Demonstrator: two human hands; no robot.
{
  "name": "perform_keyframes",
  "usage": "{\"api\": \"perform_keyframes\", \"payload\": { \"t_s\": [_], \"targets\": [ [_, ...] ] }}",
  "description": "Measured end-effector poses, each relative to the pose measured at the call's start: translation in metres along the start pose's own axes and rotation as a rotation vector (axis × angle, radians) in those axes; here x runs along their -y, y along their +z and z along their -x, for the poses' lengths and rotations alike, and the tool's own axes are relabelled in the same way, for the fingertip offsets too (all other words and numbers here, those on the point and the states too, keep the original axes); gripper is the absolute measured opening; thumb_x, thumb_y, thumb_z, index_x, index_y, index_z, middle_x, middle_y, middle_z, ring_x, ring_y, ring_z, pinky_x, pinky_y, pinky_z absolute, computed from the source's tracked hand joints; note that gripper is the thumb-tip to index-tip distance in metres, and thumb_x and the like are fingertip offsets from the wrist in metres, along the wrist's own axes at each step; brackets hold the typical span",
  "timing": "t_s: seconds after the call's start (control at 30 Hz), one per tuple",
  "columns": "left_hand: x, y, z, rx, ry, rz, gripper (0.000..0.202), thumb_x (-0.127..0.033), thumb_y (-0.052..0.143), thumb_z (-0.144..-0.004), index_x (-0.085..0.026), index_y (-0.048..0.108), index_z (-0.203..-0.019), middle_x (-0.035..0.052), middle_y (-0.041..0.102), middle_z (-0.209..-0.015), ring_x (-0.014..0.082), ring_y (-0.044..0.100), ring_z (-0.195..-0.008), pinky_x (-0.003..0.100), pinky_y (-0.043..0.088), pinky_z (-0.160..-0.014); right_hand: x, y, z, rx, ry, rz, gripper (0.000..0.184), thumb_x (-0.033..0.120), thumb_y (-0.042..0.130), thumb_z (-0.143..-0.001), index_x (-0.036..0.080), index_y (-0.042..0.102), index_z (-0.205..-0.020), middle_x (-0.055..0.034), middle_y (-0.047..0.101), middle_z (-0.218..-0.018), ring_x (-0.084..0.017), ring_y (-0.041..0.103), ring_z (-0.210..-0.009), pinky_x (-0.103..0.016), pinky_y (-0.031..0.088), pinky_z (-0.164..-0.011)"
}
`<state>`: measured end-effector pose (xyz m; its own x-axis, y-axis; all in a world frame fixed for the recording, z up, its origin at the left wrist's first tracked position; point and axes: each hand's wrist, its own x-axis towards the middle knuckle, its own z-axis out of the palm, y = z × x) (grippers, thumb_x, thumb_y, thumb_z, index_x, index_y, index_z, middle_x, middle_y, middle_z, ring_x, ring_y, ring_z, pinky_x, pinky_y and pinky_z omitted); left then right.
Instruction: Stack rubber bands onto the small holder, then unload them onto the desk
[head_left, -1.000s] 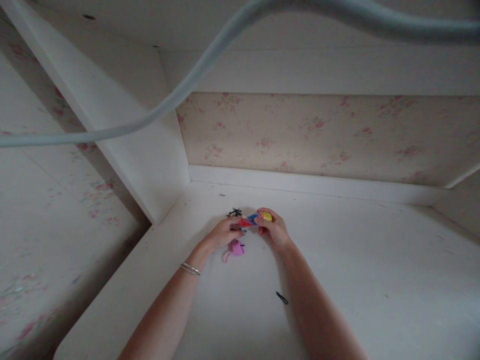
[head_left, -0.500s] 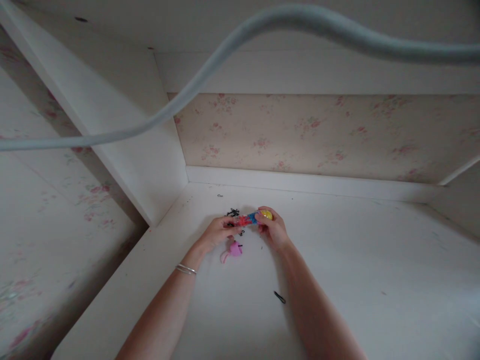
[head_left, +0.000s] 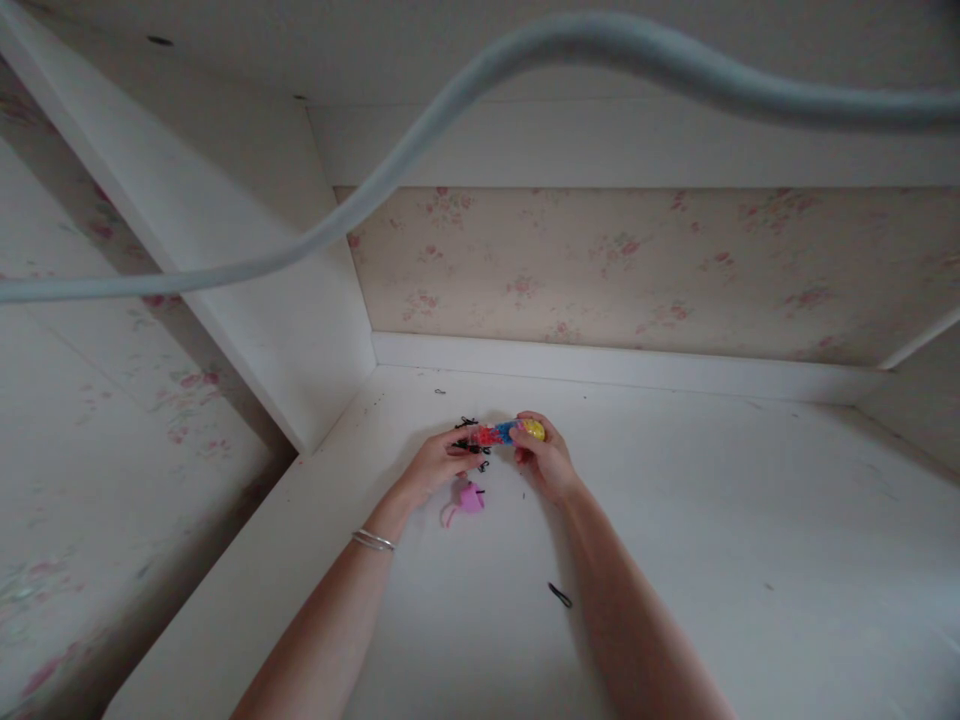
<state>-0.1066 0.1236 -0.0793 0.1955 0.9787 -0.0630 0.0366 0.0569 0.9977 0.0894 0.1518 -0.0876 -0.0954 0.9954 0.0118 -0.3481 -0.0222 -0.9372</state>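
Between my two hands a clear tube [head_left: 498,434] with red, blue and yellow small pieces inside lies roughly level, a little above the desk. My right hand [head_left: 549,460] is closed round its yellow end, thumb on the near side. The fingers of my left hand [head_left: 441,464] pinch its clear left end. Behind and under the left fingertips is a heap of small black loops or clips [head_left: 466,422], partly hidden. A pink piece with a looped strap [head_left: 471,498] lies on the desk just in front of my left hand.
The white desk [head_left: 712,560] spreads out around my hands. A single black loop [head_left: 559,596] lies near my right forearm. A pale cable [head_left: 390,170] crosses the view overhead. White panels [head_left: 285,300] stand at the left, and a low ledge [head_left: 600,362] runs along the back.
The tube has turned very slightly in my hands, its contents showing a little differently. Both hands stay in nearly the same place.
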Motion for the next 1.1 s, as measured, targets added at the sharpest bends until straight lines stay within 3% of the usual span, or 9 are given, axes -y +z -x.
{"api": "perform_keyframes", "payload": {
  "t_s": [0.13,0.4,0.6,0.87,1.1],
  "targets": [
    [-0.001,0.001,0.001,0.067,0.036,-0.03,0.059,-0.029,0.079,-0.063,-0.018,0.062,-0.119,0.0088,0.066,-0.105,0.0142,0.061,-0.082,0.026,0.05,-0.07,0.001,0.002,0.002,0.064,0.03,0.074,0.047,0.037,0.082,-0.061,0.021,0.058,-0.098,0.0048,0.059,-0.06,-0.009,0.048,-0.04,-0.021,0.037,-0.038],
    [0.001,0.002,-0.003,0.259,0.009,-0.099,0.041,-0.034,0.077,-0.065,-0.014,0.065,-0.099,0.0028,0.063,-0.084,0.011,0.054,-0.07,0.023,0.044,-0.066,0.002,0.006,0.007,0.147,0.028,0.116,0.041,0.034,0.081,-0.061,0.022,0.059,-0.093,0.0066,0.056,-0.059,-0.007,0.045,-0.04,-0.019,0.034,-0.037],
    [0.003,0.002,-0.005,0.209,0.062,-0.111,0.029,-0.034,0.072,-0.07,-0.014,0.066,-0.091,0.0014,0.062,-0.081,0.0118,0.052,-0.074,0.024,0.041,-0.07,0.001,0.006,0.005,0.142,0.029,0.133,0.04,0.032,0.082,-0.057,0.019,0.063,-0.09,0.0061,0.055,-0.055,-0.007,0.043,-0.038,-0.02,0.032,-0.036],
    [-0.001,0.003,-0.002,0.067,0.053,-0.136,0.031,-0.039,0.075,-0.068,-0.013,0.071,-0.084,0.0026,0.06,-0.072,0.0098,0.05,-0.061,0.023,0.041,-0.057,0.002,0.003,0.002,0.047,0.022,0.086,0.04,0.031,0.082,-0.057,0.018,0.065,-0.091,0.0051,0.055,-0.055,-0.007,0.042,-0.037,-0.02,0.029,-0.034],
    [-0.007,0.006,0.001,-0.017,-0.01,-0.077,0.037,-0.037,0.08,-0.06,-0.014,0.074,-0.088,0.007,0.068,-0.085,0.0136,0.06,-0.069,0.025,0.048,-0.06,0.002,0.005,0.002,0.025,0.024,0.077,0.043,0.033,0.082,-0.055,0.018,0.065,-0.091,0.0053,0.054,-0.053,-0.007,0.042,-0.036,-0.02,0.03,-0.034]
  ]
}}
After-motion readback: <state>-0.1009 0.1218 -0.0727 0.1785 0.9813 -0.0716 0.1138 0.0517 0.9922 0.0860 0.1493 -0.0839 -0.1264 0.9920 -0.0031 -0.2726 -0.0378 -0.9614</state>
